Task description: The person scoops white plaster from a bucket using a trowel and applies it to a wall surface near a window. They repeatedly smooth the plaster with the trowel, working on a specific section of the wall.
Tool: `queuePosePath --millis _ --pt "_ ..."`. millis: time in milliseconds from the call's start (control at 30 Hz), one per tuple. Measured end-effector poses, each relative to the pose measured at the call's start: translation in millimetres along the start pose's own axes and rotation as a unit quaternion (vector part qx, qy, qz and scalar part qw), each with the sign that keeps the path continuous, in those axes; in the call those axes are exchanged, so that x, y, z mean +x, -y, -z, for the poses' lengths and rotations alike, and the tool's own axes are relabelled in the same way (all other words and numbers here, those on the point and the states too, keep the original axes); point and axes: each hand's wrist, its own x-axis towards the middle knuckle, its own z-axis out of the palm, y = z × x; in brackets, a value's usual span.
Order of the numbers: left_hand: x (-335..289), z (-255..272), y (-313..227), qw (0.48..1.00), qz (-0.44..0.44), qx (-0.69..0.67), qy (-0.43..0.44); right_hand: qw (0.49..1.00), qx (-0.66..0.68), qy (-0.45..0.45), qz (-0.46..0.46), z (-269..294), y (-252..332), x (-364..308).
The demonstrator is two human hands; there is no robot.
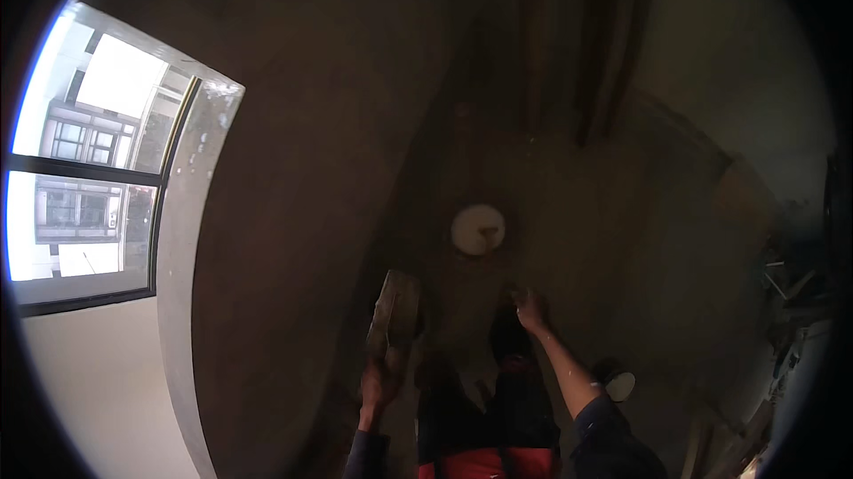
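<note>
My left hand (376, 383) is wrapped round the lower end of an oblong, grey-brown, flat-sided tool (394, 312), which points away from me. The dim light hides its exact kind. My right hand (530, 310) hangs over my dark trouser leg, its fingers drawn together. Whatever it may hold is lost in shadow. Ahead of both hands, a round white bucket (466, 228) stands on the floor, with a small darker shape inside. Neither hand touches it.
A window (84, 168) with a pale sill (188, 186) lies at the left in a dark wall (293, 168). Another round, pale-topped container (620, 386) stands by my right elbow. Jumbled materials (795, 301) line the far right. Long upright shapes (586, 43) stand ahead.
</note>
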Motion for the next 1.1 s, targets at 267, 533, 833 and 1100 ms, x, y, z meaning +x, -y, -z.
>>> queuePosePath --millis 267,533,833,1100 --pt "100.2 -93.3 -18.7 0.993 0.042 0.046 0.101 0.996 -0.054 0.073 -0.019 -174.3 -143.5 208.6" --pt "168.6 -117.6 -71.8 0.992 0.024 -0.052 0.112 0.973 -0.059 0.115 -0.193 -212.9 -56.3 232.6" --pt "199.2 -106.0 -100.2 0.963 -0.114 0.216 0.11 0.983 -0.1 0.15 -0.011 -85.0 -14.6 186.7" --pt "236.1 -157.3 -101.2 0.922 -0.229 0.308 0.056 0.965 -0.161 0.15 0.141 -26.1 32.8 125.2"
